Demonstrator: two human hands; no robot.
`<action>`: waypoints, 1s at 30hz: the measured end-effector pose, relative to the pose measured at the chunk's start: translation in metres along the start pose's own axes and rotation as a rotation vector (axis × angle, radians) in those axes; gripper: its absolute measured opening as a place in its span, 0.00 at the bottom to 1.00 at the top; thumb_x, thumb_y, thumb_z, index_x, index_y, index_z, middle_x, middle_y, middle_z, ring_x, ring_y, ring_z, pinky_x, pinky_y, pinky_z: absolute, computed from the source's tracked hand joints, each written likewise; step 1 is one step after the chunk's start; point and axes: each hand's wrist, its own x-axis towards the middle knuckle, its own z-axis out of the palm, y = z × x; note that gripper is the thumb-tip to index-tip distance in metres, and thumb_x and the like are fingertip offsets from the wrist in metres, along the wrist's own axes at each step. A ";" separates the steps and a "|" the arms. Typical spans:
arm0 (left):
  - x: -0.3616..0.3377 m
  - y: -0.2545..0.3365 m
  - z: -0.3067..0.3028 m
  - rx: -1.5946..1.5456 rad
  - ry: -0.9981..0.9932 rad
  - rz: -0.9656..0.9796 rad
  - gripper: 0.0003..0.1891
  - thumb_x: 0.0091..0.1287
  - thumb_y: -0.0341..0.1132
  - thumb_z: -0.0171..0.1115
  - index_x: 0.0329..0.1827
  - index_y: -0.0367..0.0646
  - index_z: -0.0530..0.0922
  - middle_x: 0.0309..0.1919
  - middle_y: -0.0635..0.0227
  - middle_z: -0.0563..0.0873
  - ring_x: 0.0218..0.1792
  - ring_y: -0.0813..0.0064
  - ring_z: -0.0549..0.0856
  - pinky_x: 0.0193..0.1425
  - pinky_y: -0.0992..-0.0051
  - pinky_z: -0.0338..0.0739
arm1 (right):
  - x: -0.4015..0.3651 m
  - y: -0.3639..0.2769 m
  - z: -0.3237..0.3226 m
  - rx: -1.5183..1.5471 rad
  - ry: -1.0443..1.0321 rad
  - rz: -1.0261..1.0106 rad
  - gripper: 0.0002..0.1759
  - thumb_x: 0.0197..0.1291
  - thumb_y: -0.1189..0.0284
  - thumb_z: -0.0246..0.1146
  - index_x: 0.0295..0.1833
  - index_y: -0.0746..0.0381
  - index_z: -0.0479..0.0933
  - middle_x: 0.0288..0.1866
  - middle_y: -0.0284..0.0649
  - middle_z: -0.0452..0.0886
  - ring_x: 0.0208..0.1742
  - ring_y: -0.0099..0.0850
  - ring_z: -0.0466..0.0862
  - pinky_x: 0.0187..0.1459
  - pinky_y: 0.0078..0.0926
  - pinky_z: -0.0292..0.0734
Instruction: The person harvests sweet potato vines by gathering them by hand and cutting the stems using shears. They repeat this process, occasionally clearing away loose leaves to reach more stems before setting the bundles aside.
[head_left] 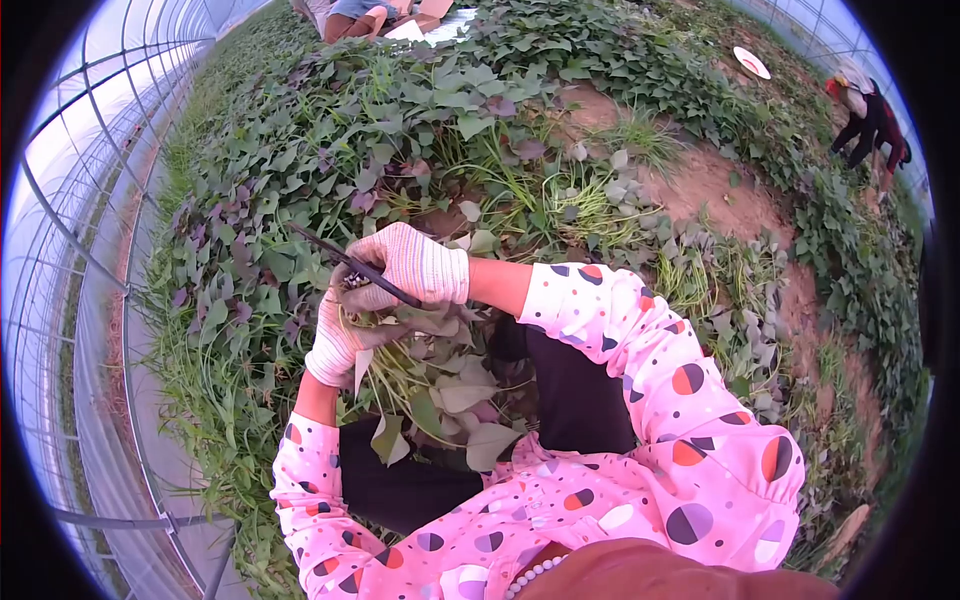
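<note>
The left hand (335, 345), gloved, is closed around the stem end of a bundle of leafy cuttings (440, 385) that hangs over the person's lap. The right hand (410, 265), also gloved, curls tightly just above it, touching the bundle's top, with a thin dark strip (340, 258) gripped across its fingers and pointing up-left. The vine bed (400, 130) spreads ahead.

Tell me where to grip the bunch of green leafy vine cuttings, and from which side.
Grip the bunch of green leafy vine cuttings at its gathered stems, where the pale knit-gloved left hand clasps it, coming from the left. The leaves fan out loose toward the lap; only the stem end is narrow.
</note>
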 end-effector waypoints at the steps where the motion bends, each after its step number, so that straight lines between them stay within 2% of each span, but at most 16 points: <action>1: 0.000 -0.001 0.005 -0.038 0.050 -0.030 0.26 0.46 0.34 0.76 0.50 0.44 0.77 0.48 0.65 0.81 0.49 0.67 0.81 0.57 0.65 0.76 | 0.000 -0.004 -0.001 0.037 -0.034 0.042 0.21 0.48 0.58 0.71 0.37 0.64 0.80 0.24 0.35 0.79 0.26 0.18 0.73 0.33 0.22 0.73; 3: 0.000 -0.005 0.014 -0.108 0.137 -0.099 0.13 0.43 0.23 0.73 0.34 0.39 0.85 0.38 0.68 0.85 0.46 0.75 0.82 0.51 0.72 0.77 | 0.001 -0.011 -0.006 -0.031 -0.082 0.061 0.21 0.46 0.60 0.71 0.39 0.65 0.81 0.27 0.38 0.82 0.27 0.20 0.76 0.35 0.23 0.75; 7: 0.000 -0.016 0.015 -0.188 0.172 -0.283 0.13 0.48 0.19 0.66 0.39 0.37 0.83 0.37 0.67 0.85 0.39 0.74 0.84 0.43 0.75 0.81 | 0.006 -0.002 -0.007 -0.046 -0.061 -0.003 0.21 0.45 0.59 0.71 0.39 0.63 0.81 0.28 0.40 0.83 0.28 0.26 0.80 0.36 0.24 0.76; 11: 0.000 -0.018 0.012 -0.185 0.337 -0.162 0.15 0.52 0.22 0.66 0.44 0.36 0.79 0.36 0.66 0.85 0.39 0.75 0.84 0.46 0.73 0.80 | 0.009 -0.004 -0.006 -0.376 0.025 -0.009 0.27 0.46 0.49 0.67 0.46 0.58 0.80 0.34 0.46 0.84 0.36 0.46 0.83 0.40 0.33 0.78; 14: -0.002 -0.039 -0.008 0.128 0.384 0.015 0.17 0.56 0.23 0.63 0.50 0.37 0.75 0.41 0.66 0.83 0.42 0.73 0.82 0.47 0.72 0.76 | 0.012 -0.011 -0.006 -0.350 0.053 0.142 0.31 0.43 0.47 0.68 0.48 0.59 0.80 0.36 0.46 0.84 0.38 0.45 0.84 0.42 0.33 0.78; 15: -0.003 -0.045 -0.013 0.131 0.383 0.012 0.17 0.56 0.23 0.63 0.50 0.37 0.75 0.41 0.66 0.83 0.42 0.73 0.82 0.47 0.72 0.76 | 0.014 -0.001 -0.002 -0.289 0.166 0.058 0.36 0.39 0.44 0.70 0.47 0.61 0.79 0.39 0.48 0.83 0.40 0.45 0.84 0.43 0.34 0.78; 18: 0.003 -0.054 -0.023 0.091 0.553 -0.028 0.19 0.59 0.20 0.58 0.55 0.36 0.73 0.47 0.64 0.83 0.45 0.71 0.81 0.51 0.71 0.76 | 0.014 -0.013 -0.008 -0.310 0.175 0.098 0.39 0.35 0.43 0.72 0.47 0.64 0.78 0.39 0.49 0.83 0.42 0.46 0.83 0.44 0.34 0.78; 19: 0.009 -0.052 -0.016 -0.063 0.619 0.069 0.18 0.59 0.20 0.59 0.53 0.35 0.74 0.47 0.64 0.82 0.45 0.73 0.81 0.51 0.72 0.77 | 0.014 -0.012 -0.007 -0.258 0.122 0.140 0.41 0.33 0.43 0.73 0.47 0.65 0.77 0.38 0.49 0.82 0.42 0.47 0.83 0.46 0.34 0.78; 20: 0.013 -0.050 -0.008 -0.215 0.679 0.160 0.16 0.59 0.20 0.59 0.51 0.35 0.75 0.48 0.64 0.82 0.45 0.75 0.82 0.51 0.73 0.77 | 0.012 -0.017 -0.005 -0.313 0.090 0.151 0.33 0.39 0.52 0.70 0.47 0.64 0.77 0.42 0.50 0.82 0.45 0.46 0.83 0.49 0.36 0.78; 21: 0.017 -0.068 -0.015 -0.324 0.637 0.181 0.16 0.65 0.28 0.55 0.56 0.34 0.72 0.53 0.61 0.80 0.50 0.73 0.81 0.57 0.70 0.75 | 0.018 -0.010 0.000 -0.363 0.163 0.112 0.30 0.41 0.54 0.69 0.47 0.64 0.77 0.42 0.50 0.82 0.45 0.46 0.83 0.49 0.36 0.78; 22: 0.018 -0.069 -0.011 -0.323 0.629 0.167 0.16 0.65 0.28 0.55 0.56 0.34 0.72 0.53 0.61 0.80 0.50 0.73 0.81 0.57 0.70 0.75 | 0.019 -0.012 0.004 -0.405 0.235 0.080 0.27 0.44 0.56 0.68 0.46 0.64 0.77 0.43 0.50 0.82 0.45 0.46 0.83 0.49 0.36 0.78; 24: 0.021 -0.071 -0.006 -0.643 0.799 -0.052 0.20 0.70 0.40 0.48 0.59 0.37 0.71 0.54 0.61 0.79 0.54 0.70 0.79 0.61 0.66 0.72 | 0.019 -0.007 0.007 -0.456 0.251 0.100 0.22 0.47 0.60 0.66 0.44 0.64 0.77 0.43 0.49 0.81 0.45 0.45 0.83 0.48 0.37 0.78; 25: 0.026 -0.090 -0.020 -0.658 0.722 -0.097 0.26 0.71 0.51 0.40 0.61 0.42 0.70 0.55 0.61 0.79 0.56 0.66 0.78 0.65 0.64 0.68 | 0.019 -0.005 0.010 -0.448 0.303 0.088 0.22 0.46 0.60 0.67 0.43 0.63 0.77 0.40 0.48 0.81 0.43 0.45 0.83 0.47 0.39 0.78; 26: 0.025 -0.069 -0.008 -0.806 0.687 -0.189 0.27 0.69 0.53 0.42 0.61 0.43 0.69 0.56 0.62 0.79 0.57 0.64 0.77 0.65 0.64 0.68 | 0.020 -0.007 0.009 -0.445 0.293 0.093 0.21 0.46 0.60 0.67 0.43 0.62 0.77 0.40 0.47 0.81 0.43 0.45 0.84 0.45 0.40 0.78; 28: 0.029 -0.040 0.010 -0.830 0.851 -0.301 0.30 0.68 0.57 0.41 0.62 0.41 0.68 0.55 0.61 0.79 0.57 0.65 0.77 0.65 0.64 0.68 | 0.019 -0.009 0.007 -0.422 0.326 0.054 0.20 0.46 0.60 0.66 0.41 0.62 0.78 0.38 0.48 0.82 0.42 0.46 0.84 0.44 0.40 0.78; 30: 0.018 -0.066 -0.008 -0.814 0.670 -0.171 0.25 0.70 0.48 0.47 0.65 0.44 0.67 0.63 0.63 0.72 0.63 0.68 0.71 0.68 0.66 0.64 | 0.022 -0.009 0.001 -0.392 0.300 0.098 0.20 0.47 0.58 0.66 0.40 0.62 0.78 0.36 0.48 0.82 0.39 0.46 0.83 0.43 0.39 0.79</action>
